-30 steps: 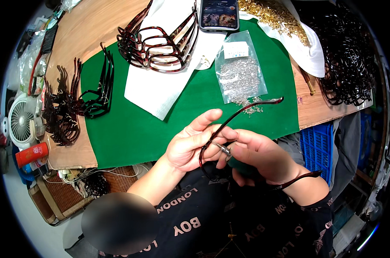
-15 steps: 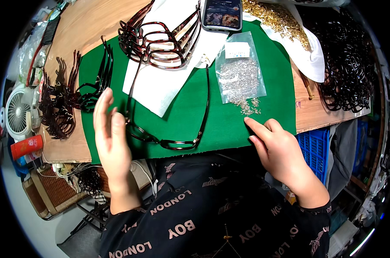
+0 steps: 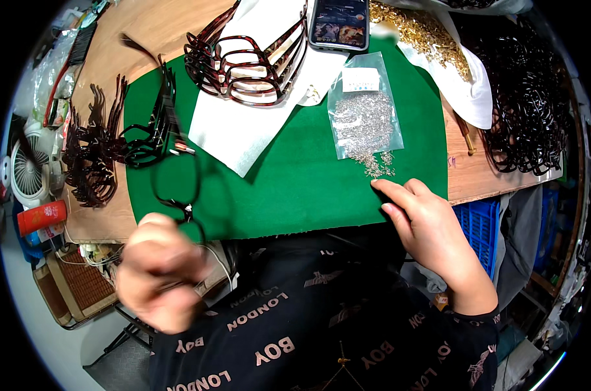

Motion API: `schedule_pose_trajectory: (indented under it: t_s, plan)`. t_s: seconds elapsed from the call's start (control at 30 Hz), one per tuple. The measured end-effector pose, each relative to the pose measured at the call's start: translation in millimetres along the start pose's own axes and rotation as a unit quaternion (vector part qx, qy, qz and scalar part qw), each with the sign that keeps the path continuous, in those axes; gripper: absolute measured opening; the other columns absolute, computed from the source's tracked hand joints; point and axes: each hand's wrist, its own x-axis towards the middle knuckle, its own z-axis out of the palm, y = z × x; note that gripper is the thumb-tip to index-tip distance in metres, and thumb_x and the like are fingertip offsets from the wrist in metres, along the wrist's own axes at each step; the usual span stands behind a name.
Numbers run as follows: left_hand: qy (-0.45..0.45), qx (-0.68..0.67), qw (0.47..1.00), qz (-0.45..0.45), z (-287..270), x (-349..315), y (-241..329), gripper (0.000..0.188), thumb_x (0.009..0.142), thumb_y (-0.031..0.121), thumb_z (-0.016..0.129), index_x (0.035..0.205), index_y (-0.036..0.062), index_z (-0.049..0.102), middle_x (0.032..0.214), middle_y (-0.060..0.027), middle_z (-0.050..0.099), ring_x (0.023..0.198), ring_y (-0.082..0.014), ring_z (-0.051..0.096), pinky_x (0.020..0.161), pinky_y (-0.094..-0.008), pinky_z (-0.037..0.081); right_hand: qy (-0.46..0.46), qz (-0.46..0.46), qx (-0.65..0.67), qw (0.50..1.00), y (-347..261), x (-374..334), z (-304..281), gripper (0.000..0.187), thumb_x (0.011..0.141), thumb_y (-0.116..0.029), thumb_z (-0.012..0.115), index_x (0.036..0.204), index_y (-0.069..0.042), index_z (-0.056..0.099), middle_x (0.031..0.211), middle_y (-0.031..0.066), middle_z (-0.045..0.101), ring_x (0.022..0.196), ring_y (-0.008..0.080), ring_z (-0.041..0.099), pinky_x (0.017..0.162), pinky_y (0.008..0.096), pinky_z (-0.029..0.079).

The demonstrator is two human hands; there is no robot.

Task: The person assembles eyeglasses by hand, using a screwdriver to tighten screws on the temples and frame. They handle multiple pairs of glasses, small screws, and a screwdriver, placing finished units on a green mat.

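My left hand (image 3: pixel 162 270), blurred by motion, is closed at the near left edge of the green mat (image 3: pixel 276 189). Out of its grip rises a dark eyeglass frame (image 3: pixel 186 210), turned on its side and smeared. Which part the fingers pinch is hidden. At the mat's near right, my right hand (image 3: pixel 422 221) has its index finger stretched out and the thumb apart from it. That fingertip is at the edge of a small heap of tiny silver metal parts (image 3: pixel 374 163). They spill from the mouth of a clear plastic bag (image 3: pixel 364 117) full of them.
Tortoiseshell eyeglass frames (image 3: pixel 253 72) stand stacked on a white cloth (image 3: pixel 233 143), beside a phone (image 3: pixel 339 25). More dark frames (image 3: pixel 90 156) lie left, near a small fan (image 3: pixel 31 166). Gold-coloured parts (image 3: pixel 432 39) and a dark heap of frames (image 3: pixel 523 98) fill the right.
The eyeglass frame that stood before me on the mat has swung left and turned on its side in my left hand, which has closed and come nearer. My right hand has barely moved.
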Motion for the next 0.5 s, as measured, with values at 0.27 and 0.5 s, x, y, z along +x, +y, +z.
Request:
schedule_pose_trajectory:
  t_s: [0.27,0.5]
  plan:
    - [-0.012,-0.8,0.532,-0.277,73,-29,-47,0.035,0.093,0.021,0.037,0.117,-0.0033,0.046,0.049,0.0005,0.047,0.045,-0.0105,0.038,0.046,-0.023,0.032,-0.247,0.14,0.559,0.779,-17,8,-3,0.032,0.091,-0.011,0.047,0.123,-0.008,0.046,0.082,0.0005,0.052,0.053,0.0057,0.051,0.044,0.017,0.037]
    - [-0.009,-0.764,0.5,-0.407,102,-44,-59,0.037,0.091,0.028,0.047,0.114,-0.0009,0.049,0.059,-0.0029,0.05,0.053,-0.01,0.039,0.056,-0.0246,0.031,-0.304,0.195,0.65,0.669,-39,19,9,0.029,0.093,-0.017,0.044,0.122,-0.01,0.045,0.08,0.0026,0.051,0.048,0.0084,0.051,0.036,0.0162,0.032]
